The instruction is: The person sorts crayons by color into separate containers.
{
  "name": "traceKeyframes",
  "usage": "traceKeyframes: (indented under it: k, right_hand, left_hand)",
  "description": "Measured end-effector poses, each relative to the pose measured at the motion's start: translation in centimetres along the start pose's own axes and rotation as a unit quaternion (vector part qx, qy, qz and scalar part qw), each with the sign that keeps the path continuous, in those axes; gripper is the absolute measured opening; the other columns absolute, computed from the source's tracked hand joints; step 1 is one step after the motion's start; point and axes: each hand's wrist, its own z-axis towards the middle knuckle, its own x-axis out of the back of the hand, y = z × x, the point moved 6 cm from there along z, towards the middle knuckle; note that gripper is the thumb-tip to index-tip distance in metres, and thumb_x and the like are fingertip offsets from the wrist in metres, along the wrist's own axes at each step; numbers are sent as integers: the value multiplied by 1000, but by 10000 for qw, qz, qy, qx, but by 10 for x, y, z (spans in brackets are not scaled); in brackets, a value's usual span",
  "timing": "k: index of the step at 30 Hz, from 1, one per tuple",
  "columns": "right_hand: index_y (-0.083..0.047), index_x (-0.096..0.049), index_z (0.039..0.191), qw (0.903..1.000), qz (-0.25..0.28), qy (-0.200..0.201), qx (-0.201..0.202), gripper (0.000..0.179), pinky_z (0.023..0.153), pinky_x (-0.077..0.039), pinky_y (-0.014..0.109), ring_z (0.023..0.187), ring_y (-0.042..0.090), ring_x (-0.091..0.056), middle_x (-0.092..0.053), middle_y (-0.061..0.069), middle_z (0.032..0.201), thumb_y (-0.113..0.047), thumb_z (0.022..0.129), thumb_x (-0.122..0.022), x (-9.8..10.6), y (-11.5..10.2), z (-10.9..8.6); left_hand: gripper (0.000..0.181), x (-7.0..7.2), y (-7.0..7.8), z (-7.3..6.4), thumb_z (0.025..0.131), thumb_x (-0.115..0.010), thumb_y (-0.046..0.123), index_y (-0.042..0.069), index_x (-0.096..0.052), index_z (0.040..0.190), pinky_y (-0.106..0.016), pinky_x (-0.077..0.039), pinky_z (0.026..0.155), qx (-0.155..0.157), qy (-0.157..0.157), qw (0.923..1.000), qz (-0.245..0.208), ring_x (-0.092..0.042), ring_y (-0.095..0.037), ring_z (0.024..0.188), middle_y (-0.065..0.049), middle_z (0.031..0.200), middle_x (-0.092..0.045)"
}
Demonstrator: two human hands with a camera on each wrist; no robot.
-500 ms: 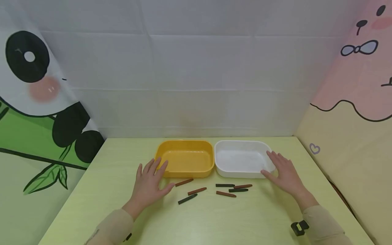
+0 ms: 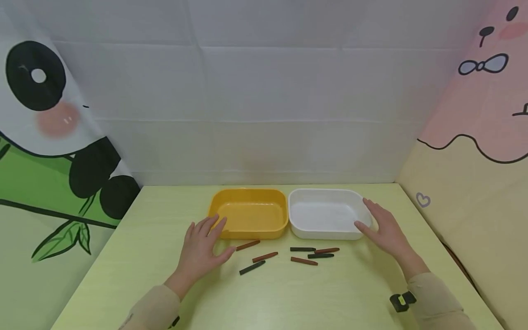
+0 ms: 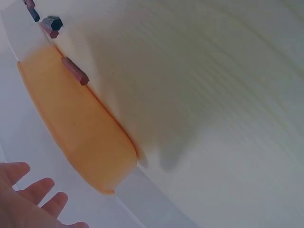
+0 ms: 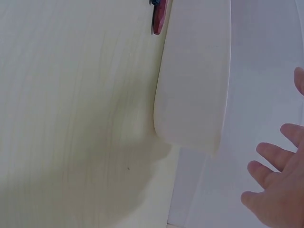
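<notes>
On my feed both hands are spread and empty, the left hand (image 2: 201, 250) nearer the slim reddish-brown stick (image 2: 248, 245) slanting away rightward just in front of the shiny yellow rectangular tray (image 2: 253, 219), the right hand (image 2: 386, 233) well to that tray's right.

The left hand (image 3: 28, 202) is showing at the lower left corner, its fingers standing apart. An orange tray (image 3: 80, 118) is slanting across near the fingertips (image 3: 57, 202). A reddish-brown crayon (image 3: 74, 71) is lying just beside its long wall; a dark crayon (image 3: 51, 23) is appearing farther up. A shadow (image 3: 178, 149) is crossing the pale tabletop (image 3: 228, 90).
</notes>
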Motion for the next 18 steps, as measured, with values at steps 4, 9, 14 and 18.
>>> traceKeyframes:
  k: [4, 9, 14, 18]
  right_hand:
    - [2, -35, 151, 9999, 102, 40, 11, 73, 105, -25, 72, 134, 56, -29, -37, 33, 148, -29, 93, -68, 1, 0, 3]
    - [2, -35, 151, 9997, 234, 90, -19, 73, 107, -25, 71, 134, 54, -31, -37, 31, 149, -28, 93, -68, -1, 3, 7]
    - [1, -34, 151, 9995, 308, 46, -82, 72, 107, -25, 70, 135, 54, -31, -37, 30, 150, -29, 95, -67, -1, 3, 10]
    - [0, -33, 153, 9993, 349, -18, -155, 73, 107, -25, 70, 136, 54, -30, -36, 30, 150, -31, 95, -66, 1, 0, 12]
  left_hand:
    - [77, 0, 2, -2, 82, -71, 51, 9, -52, 143, -70, -26, 108, -138, 148, 9997, -99, -44, -38, 128, -17, 141, -51]
    - [74, 1, 4, -3, 84, -68, 54, 7, -55, 140, -69, -31, 105, -292, 414, 9985, -215, -47, -39, 124, -18, 136, -54]
    - [74, 1, 5, -4, 92, -52, 65, 6, -57, 137, -67, -33, 105, -393, 563, 9971, -314, -49, -39, 122, -18, 134, -56]
    - [80, 1, 5, -5, 94, -39, 71, 6, -58, 136, -66, -33, 105, -379, 609, 9968, -349, -50, -39, 120, -18, 133, -57]
